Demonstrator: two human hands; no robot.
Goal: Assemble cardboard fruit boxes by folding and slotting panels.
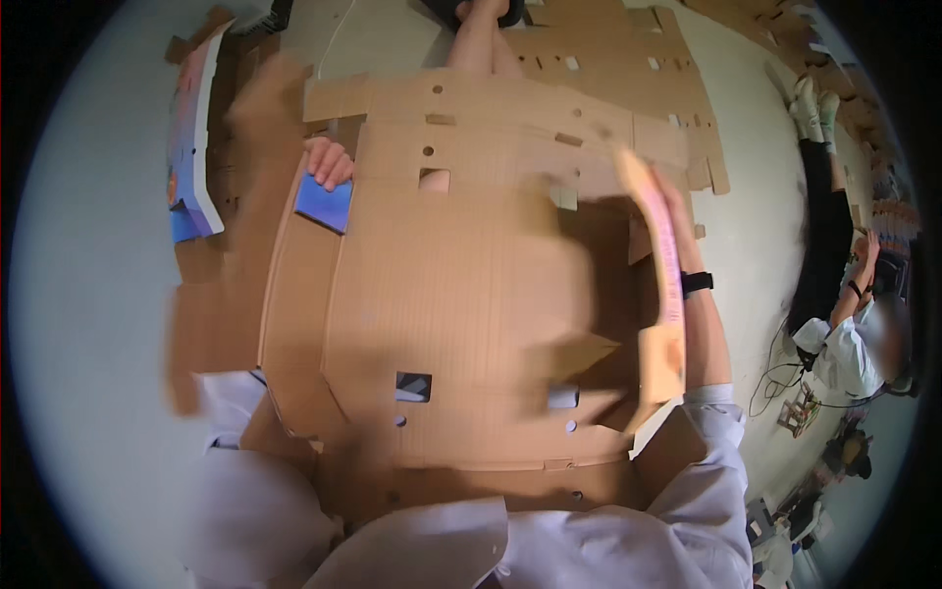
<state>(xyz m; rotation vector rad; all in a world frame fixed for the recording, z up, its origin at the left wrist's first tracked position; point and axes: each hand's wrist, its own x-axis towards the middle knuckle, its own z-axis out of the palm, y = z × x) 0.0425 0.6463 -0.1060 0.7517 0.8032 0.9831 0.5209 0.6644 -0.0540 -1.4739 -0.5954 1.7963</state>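
With a large cardboard sheet (481, 294) at centre, the person's left hand (330, 162) grips a blue panel (325, 205) at ten o'clock while the right hand (676, 208), grip hidden, backs a raised flap (663, 255) toward three, apparently mid-fold, which calls for steadying both sides evenly.

Room lies above the cardboard panel (491, 294); a raised flap (670, 280) blocks rightward.

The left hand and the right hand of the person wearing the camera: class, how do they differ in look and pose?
The left hand shows its fingers over a blue panel; the right hand is mostly hidden behind a raised flap.
The right wrist shows a dark band; the left wrist is hidden.
Both are at opposite sides of the brown cardboard.
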